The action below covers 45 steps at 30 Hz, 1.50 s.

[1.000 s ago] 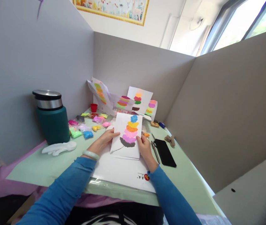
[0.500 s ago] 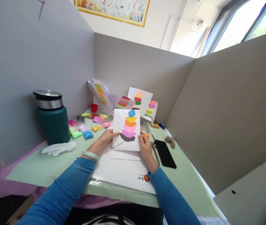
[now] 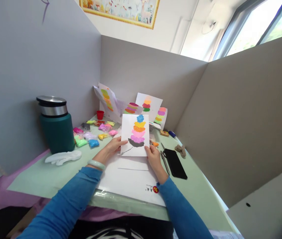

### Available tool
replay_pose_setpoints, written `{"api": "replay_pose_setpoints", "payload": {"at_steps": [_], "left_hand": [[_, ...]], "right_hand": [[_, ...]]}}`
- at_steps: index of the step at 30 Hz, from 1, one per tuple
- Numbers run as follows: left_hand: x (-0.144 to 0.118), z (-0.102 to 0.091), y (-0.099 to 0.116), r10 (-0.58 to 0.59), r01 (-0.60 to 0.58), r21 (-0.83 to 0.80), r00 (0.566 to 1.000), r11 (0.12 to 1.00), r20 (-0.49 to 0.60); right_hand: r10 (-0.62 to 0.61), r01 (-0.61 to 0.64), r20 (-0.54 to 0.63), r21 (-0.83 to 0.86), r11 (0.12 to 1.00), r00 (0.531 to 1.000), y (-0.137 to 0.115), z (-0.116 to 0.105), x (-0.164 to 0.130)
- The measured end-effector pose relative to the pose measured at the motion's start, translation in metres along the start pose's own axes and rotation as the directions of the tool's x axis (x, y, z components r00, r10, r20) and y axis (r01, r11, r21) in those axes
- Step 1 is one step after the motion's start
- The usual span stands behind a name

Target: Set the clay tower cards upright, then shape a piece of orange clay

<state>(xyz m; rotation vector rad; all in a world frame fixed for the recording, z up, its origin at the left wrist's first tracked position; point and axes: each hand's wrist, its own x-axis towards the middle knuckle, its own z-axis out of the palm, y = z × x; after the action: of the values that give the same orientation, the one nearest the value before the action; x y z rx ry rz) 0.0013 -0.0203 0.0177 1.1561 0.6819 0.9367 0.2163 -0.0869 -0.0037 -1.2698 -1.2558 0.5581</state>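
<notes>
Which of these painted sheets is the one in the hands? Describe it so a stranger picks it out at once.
Start at the green table inside the grey partitions. Near its middle, the left hand and right hand hold one white sheet by its lower corners. Unlike the sheets leaning against the back wall, its colour stack has a blue top and a black base.
</notes>
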Motion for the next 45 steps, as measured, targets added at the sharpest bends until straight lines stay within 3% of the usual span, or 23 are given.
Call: {"api": "replay_pose_setpoints", "payload": {"at_steps": [4, 13, 19, 26, 32, 38, 45], "left_hand": [[-0.002, 0.000, -0.002, -0.029, 0.026, 0.076, 0.999, 0.997, 0.040], [0.011, -0.009, -0.009, 0.158, -0.110, 0.258, 0.972, 0.960, -0.174], [0.011, -0.007, -0.007, 0.192, -0.134, 0.250, 0.955, 0.959, -0.224], [0.012, -0.008, -0.009, 0.207, -0.156, 0.213, 0.948, 0.965, -0.242], [0.014, -0.007, -0.008, 0.321, -0.228, 0.272, 0.869, 0.935, -0.376], [0.015, -0.009, -0.003, 0.481, -0.143, 0.587, 0.738, 0.796, -0.472], [0.011, -0.007, -0.001, 0.581, -0.059, 0.795, 0.716, 0.604, -0.388]], "right_hand": [[0.030, -0.029, -0.022, 0.011, 1.000, 0.999, 0.006, 0.000, 0.002], [-0.024, 0.031, 0.068, -0.094, 0.995, 0.997, -0.001, 0.000, -0.003], [-0.055, 0.073, 0.099, -0.183, 0.980, 0.994, 0.003, 0.000, -0.002], [-0.095, 0.112, 0.113, -0.156, 0.981, 0.989, 0.007, 0.001, -0.002], [-0.170, 0.198, 0.205, -0.126, 0.972, 0.964, 0.003, 0.004, -0.006], [-0.182, 0.226, 0.247, -0.162, 0.961, 0.952, -0.005, 0.002, -0.010], [-0.156, 0.197, 0.241, -0.155, 0.968, 0.958, -0.002, 0.001, -0.009]]}}
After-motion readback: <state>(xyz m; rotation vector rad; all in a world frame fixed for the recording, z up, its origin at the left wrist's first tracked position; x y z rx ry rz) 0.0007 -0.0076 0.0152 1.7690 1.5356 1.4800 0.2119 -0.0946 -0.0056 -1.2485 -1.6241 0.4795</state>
